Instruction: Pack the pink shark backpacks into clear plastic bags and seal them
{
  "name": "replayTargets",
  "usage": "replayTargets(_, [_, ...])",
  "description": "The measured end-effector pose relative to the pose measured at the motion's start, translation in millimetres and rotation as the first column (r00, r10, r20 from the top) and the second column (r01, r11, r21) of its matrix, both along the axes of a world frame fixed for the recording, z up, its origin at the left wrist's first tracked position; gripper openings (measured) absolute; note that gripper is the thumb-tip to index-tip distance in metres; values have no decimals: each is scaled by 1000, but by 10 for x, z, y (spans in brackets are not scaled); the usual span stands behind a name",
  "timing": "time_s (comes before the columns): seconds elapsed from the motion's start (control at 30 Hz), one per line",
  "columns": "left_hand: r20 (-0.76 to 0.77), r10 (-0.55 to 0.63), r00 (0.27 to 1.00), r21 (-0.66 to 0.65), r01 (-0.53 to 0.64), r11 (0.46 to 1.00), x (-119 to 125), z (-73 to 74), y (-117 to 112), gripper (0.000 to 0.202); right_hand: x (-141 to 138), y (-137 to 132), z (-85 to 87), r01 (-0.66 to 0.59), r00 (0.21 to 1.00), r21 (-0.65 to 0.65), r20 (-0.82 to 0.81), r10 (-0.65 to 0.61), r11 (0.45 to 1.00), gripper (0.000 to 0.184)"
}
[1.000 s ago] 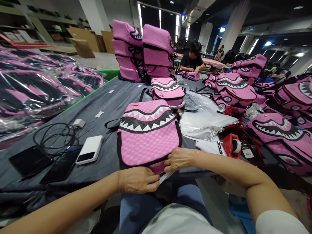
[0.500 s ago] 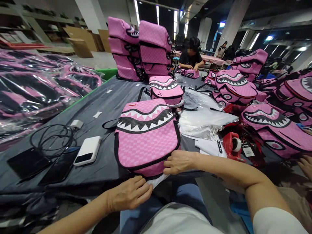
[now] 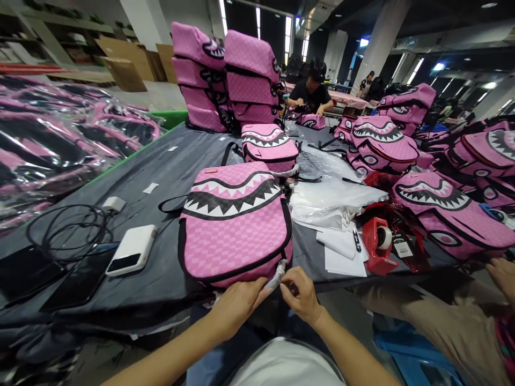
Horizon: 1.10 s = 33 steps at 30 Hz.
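1. The pink shark-mouth backpack lies on the desk directly in front of the person, its printed teeth facing up and its near edge at the edge of the desk.
2. The left hand is at the backpack's near edge, its thumb and fingers closed on a whitish plastic-wrapped strip.
3. The right hand is just beside the strip's upper end, thumb and fingers curled close to each other; whether it grips anything, I cannot tell.
4. Just behind the backpack lies a second shark-mouth backpack, and farther back two stacks of pink backpacks stand side by side.
5. To the right are clear plastic bags, white paper sheets, a red tape dispenser and a hang tag.
6. To the left are a white power bank, a dark phone and a white charger plug.
7. Across the desk, a co-worker in black bends over another pink backpack; another person's hand shows at the right edge.
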<state>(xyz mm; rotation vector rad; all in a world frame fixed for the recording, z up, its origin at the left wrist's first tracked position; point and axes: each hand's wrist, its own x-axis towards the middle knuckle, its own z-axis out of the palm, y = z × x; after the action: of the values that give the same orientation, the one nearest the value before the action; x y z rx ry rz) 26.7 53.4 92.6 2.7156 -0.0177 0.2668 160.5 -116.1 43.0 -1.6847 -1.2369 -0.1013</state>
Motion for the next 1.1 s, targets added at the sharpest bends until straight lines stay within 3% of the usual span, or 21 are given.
replayTargets(0.1, [-295, 22, 955, -97, -53, 994, 16, -46, -37, 41, -23, 95, 139, 85, 933, -57, -346, -99, 995, 18])
replayTargets(0.23, [-393, 91, 915, -117, -148, 982, -7, -51, -81, 36, 10, 255, 227, 75, 937, -76, -335, -96, 994, 30])
replayTargets(0.3, [-373, 134, 918, -48, -163, 985, 10, -49, -116, 32, 9, 315, 179, 101, 885, -64, -449, -119, 993, 37])
replayTargets(0.37, [-323, 156, 934, 16, -159, 987, 43, -64, -158, 29, -8, 358, 96, 135, 711, -38, -692, -124, 990, 45])
replayTargets(0.47, [-246, 185, 952, 116, -161, 980, 86, -131, -216, 24, -45, 385, 3, 190, 363, 24, -930, -48, 981, 61])
replayTargets(0.53, [-187, 198, 962, 178, -165, 970, 100, -191, -238, 23, -52, 388, -9, 184, 291, 45, -957, -11, 982, 63])
replayTargets(0.63, [-57, 148, 987, 240, -130, 962, 122, -278, -240, 25, -10, 418, -2, 153, 405, 26, -914, -39, 988, 60])
replayTargets(0.7, [43, 107, 993, 284, -115, 952, 149, -329, -233, 26, 49, 456, -24, 203, 502, 22, -861, -85, 979, 60])
replayTargets(0.77, [147, 81, 986, 321, -125, 939, 178, -375, -228, 29, 116, 465, -64, 233, 515, 8, -849, -116, 973, 61])
replayTargets(0.83, [244, 65, 968, 334, -147, 931, 201, -410, -234, 31, 174, 403, -85, 186, 507, -63, -848, -150, 981, 59])
replayTargets(0.9, [330, 54, 942, 331, -169, 928, 222, -426, -253, 35, 213, 270, -46, 215, 631, -129, -738, -239, 968, 51])
replayTargets(0.97, [405, 35, 914, 310, -173, 935, 241, -420, -278, 35, 227, 125, 54, 296, 854, -76, -425, -299, 952, 35])
replayTargets(1.0, [436, 20, 900, 297, -165, 941, 246, -412, -285, 34, 226, 73, 114, 253, 945, -31, -203, -254, 967, 26])
replayTargets(1.03, [465, 0, 885, 285, -150, 947, 241, -403, -283, 33, 225, 42, 171, 143, 989, -29, 28, -142, 989, 18])
replayTargets(1.07, [489, -20, 872, 275, -132, 952, 223, -397, -267, 32, 227, 35, 217, 4, 972, -86, 232, 16, 996, 15])
replayTargets(1.1, [509, -42, 860, 272, -114, 956, 186, -397, -231, 29, 235, 47, 249, -114, 905, -175, 387, 175, 978, 16])
